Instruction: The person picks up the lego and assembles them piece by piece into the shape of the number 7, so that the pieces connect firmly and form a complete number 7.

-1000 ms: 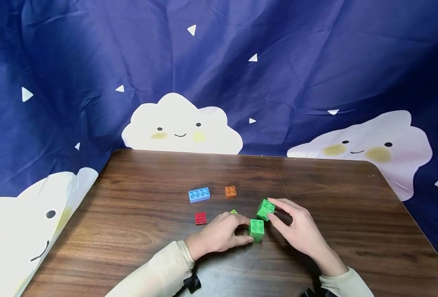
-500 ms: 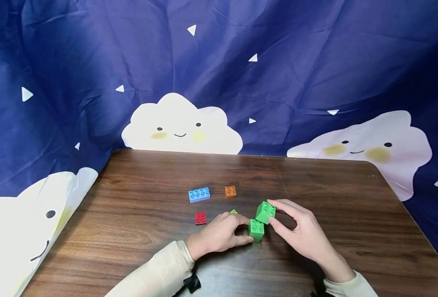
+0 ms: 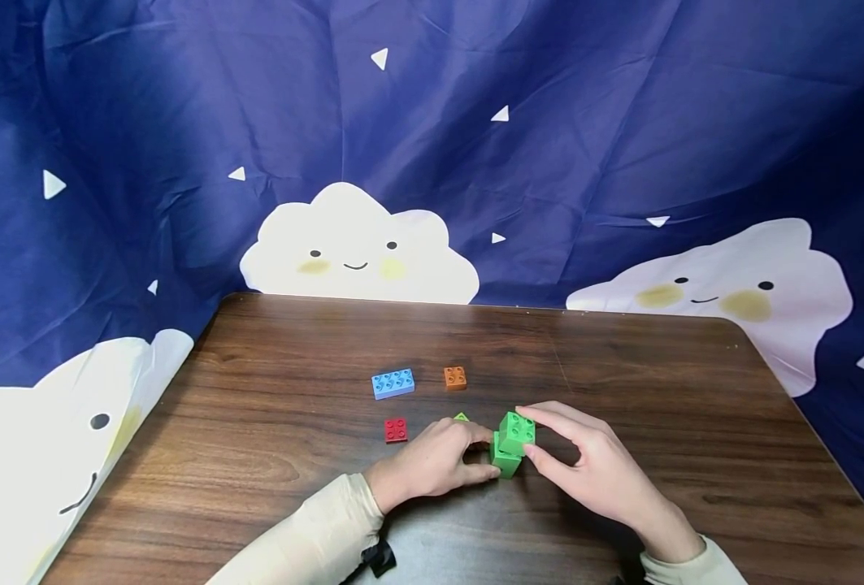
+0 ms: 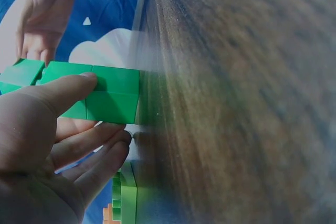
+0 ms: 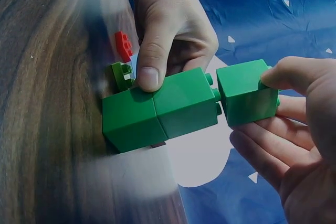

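A stack of two green toy bricks (image 3: 505, 465) stands upright on the table, its seam plain in the right wrist view. My left hand (image 3: 439, 457) grips this stack between thumb and fingers from the left. Directly over it, a third green brick (image 5: 247, 95) is pinched by my right hand (image 3: 594, 467), thumb on one side and fingers on the other. Its underside faces the stack's top studs (image 5: 216, 95) with a thin gap, and it sits slightly tilted. Whether it touches the studs I cannot tell.
On the wooden table (image 3: 293, 349) lie a blue brick (image 3: 392, 384), an orange brick (image 3: 455, 378) and a red brick (image 3: 396, 431). A lime green brick (image 3: 462, 417) is mostly hidden behind my left hand. A blue cloud-patterned cloth (image 3: 432, 122) hangs behind the table.
My right hand has brought its green brick left and toward me, from behind and right of the stack to over its top. The left hand and the stack have stayed put.
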Available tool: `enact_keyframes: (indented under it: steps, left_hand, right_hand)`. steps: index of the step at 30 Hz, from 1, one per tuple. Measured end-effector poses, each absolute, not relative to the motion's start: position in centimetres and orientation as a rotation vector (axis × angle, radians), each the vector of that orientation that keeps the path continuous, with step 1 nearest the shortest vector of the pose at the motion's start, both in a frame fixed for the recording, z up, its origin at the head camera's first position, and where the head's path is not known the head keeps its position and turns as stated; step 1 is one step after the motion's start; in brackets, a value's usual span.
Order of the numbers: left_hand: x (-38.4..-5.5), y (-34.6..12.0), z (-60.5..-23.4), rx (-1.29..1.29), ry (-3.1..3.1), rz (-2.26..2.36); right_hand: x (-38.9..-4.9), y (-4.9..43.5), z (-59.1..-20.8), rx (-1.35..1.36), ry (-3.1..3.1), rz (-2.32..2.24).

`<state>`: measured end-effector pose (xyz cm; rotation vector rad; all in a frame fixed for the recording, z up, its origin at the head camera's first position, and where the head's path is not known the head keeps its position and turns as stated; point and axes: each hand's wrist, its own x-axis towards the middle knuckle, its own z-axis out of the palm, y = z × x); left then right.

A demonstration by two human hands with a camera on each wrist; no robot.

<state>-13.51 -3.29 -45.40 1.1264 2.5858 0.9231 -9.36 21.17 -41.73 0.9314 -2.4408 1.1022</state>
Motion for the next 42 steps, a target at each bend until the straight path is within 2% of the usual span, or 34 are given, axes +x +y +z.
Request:
enact_keyframes:
  steps: [42]
  left_hand:
    - [-13.58, -3.35, -45.28, 1.145, 2.59, 0.908]
  right_hand:
    - [-9.96, 20.43, -41.81, 1.003, -2.442, 1.181]
